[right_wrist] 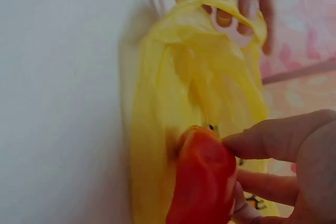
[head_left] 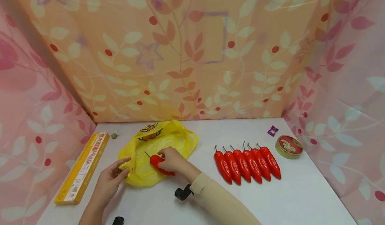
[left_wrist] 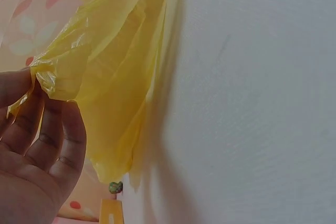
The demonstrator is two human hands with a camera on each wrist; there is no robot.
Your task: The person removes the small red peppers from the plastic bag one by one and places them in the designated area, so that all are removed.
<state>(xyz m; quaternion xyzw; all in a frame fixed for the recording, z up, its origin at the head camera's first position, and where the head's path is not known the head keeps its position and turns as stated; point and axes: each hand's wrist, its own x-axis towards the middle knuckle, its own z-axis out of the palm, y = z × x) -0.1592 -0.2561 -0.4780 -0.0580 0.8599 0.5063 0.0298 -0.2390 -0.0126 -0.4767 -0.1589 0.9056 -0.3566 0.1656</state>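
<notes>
A yellow plastic bag (head_left: pixel 168 145) with a printed cartoon lies spread on the white table, its mouth held up. My left hand (head_left: pixel 110 181) pinches the bag's edge near a handle, at its left side. In the left wrist view the thumb and fingers (left_wrist: pixel 68 129) grip the crinkled plastic (left_wrist: pixel 58 80). My right hand (head_left: pixel 171 159) holds a red chili pepper (head_left: pixel 156 161) over the bag's opening, its green stem pointing up and left. The right wrist view shows the pepper (right_wrist: pixel 205 182) between thumb and fingers, close in front of the open bag (right_wrist: pixel 152 129).
Several red chili peppers (head_left: pixel 247 165) lie in a slanted row at the right. A round tin (head_left: pixel 288 147) and a purple-wrapped candy (head_left: pixel 272 131) sit further right. At the left are a yellow pasta box (head_left: pixel 82 168) and a small green item (head_left: pixel 114 135). Patterned cloth walls (head_left: pixel 186 68) enclose the table.
</notes>
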